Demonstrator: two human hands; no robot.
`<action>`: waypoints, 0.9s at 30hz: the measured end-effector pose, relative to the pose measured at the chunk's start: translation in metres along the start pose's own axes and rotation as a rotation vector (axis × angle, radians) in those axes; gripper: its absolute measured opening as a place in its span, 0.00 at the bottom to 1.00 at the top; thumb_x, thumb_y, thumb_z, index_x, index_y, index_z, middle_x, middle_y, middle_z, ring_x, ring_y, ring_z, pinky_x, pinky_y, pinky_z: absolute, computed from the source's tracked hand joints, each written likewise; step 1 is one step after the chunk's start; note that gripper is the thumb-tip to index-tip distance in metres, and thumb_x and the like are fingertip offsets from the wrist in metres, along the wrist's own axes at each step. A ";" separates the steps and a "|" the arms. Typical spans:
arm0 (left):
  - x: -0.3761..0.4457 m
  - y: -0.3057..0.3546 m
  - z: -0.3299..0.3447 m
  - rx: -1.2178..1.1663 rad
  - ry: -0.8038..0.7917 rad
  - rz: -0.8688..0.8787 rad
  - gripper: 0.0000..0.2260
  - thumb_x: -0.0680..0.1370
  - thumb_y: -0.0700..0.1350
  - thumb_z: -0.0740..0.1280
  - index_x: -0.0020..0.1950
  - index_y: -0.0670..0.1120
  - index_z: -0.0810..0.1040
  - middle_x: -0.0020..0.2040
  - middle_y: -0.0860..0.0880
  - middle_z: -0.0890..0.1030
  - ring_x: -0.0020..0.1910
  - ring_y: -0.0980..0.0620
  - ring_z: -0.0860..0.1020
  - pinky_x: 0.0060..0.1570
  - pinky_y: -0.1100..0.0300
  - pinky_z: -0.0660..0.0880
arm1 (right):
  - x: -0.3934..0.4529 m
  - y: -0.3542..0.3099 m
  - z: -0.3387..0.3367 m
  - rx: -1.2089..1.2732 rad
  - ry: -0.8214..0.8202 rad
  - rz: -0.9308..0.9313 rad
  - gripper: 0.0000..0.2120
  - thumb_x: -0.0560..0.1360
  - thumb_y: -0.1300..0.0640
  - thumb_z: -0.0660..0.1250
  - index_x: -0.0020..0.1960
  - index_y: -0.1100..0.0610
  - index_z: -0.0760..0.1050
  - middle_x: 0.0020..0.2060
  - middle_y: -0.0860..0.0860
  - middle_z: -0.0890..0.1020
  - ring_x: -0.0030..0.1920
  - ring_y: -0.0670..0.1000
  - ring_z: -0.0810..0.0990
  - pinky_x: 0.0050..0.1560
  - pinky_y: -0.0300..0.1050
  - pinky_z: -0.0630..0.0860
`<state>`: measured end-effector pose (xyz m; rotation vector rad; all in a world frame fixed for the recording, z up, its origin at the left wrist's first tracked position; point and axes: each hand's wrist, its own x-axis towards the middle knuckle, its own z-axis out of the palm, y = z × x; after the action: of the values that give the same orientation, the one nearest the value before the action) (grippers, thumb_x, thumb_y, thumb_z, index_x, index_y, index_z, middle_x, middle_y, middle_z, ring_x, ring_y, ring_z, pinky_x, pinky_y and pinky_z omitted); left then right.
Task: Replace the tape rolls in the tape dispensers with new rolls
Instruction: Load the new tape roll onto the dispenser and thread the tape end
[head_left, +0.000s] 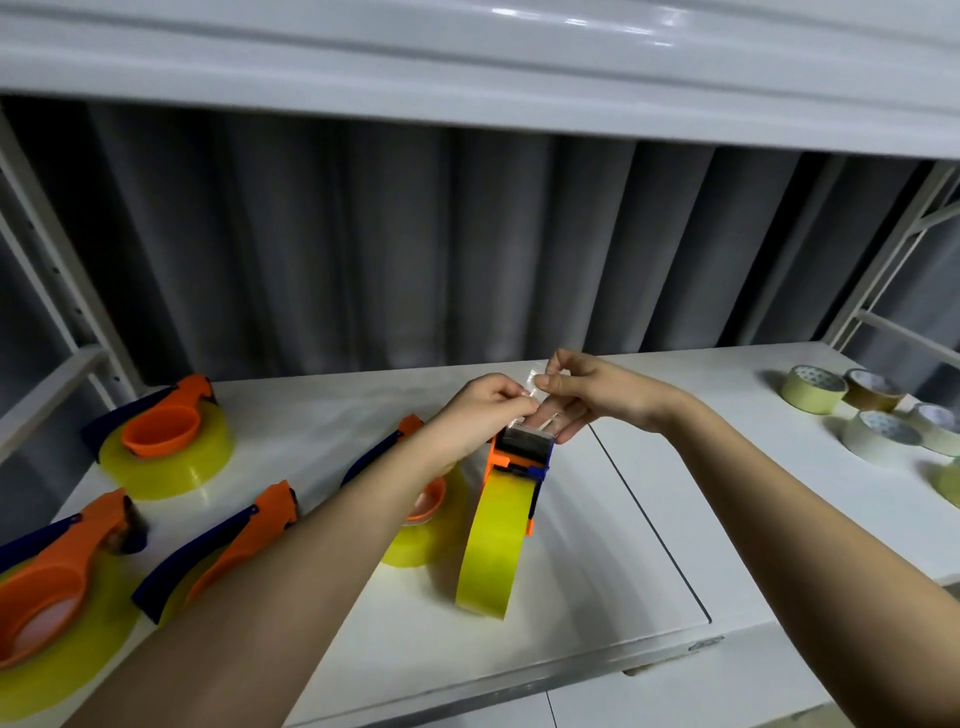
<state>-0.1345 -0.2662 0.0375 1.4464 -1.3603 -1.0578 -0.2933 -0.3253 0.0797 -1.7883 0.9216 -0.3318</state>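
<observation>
Both hands (488, 410) (587, 395) pinching clear tape end (535, 382) above white table (597, 545), grey curtain (363, 249) behind.

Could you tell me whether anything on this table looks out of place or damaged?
Nothing stands out. The dispenser stands upright while both hands pinch its clear tape end; the other dispensers lie flat at left, loose rolls at right.
</observation>
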 end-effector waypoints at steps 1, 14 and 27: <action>0.000 0.000 0.000 -0.013 0.018 -0.023 0.06 0.76 0.45 0.68 0.50 0.45 0.76 0.40 0.50 0.77 0.38 0.55 0.74 0.36 0.63 0.69 | 0.001 -0.002 0.000 0.001 -0.007 0.010 0.10 0.80 0.54 0.62 0.47 0.57 0.62 0.45 0.62 0.85 0.41 0.59 0.84 0.42 0.48 0.83; 0.009 0.015 -0.012 -0.197 -0.147 -0.226 0.03 0.79 0.45 0.64 0.48 0.47 0.74 0.50 0.47 0.82 0.49 0.45 0.81 0.48 0.53 0.76 | 0.002 -0.011 0.004 -0.004 0.022 0.103 0.09 0.80 0.54 0.62 0.46 0.57 0.64 0.47 0.61 0.85 0.42 0.58 0.84 0.45 0.50 0.82; 0.005 0.015 -0.002 -0.192 -0.088 -0.189 0.05 0.79 0.44 0.61 0.52 0.45 0.75 0.49 0.46 0.82 0.44 0.46 0.81 0.46 0.55 0.75 | -0.008 0.001 -0.004 0.040 -0.029 0.066 0.23 0.74 0.39 0.62 0.55 0.58 0.69 0.46 0.59 0.85 0.44 0.58 0.85 0.45 0.48 0.82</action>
<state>-0.1362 -0.2718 0.0522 1.4190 -1.1635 -1.3495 -0.3014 -0.3228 0.0816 -1.7175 0.9448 -0.2793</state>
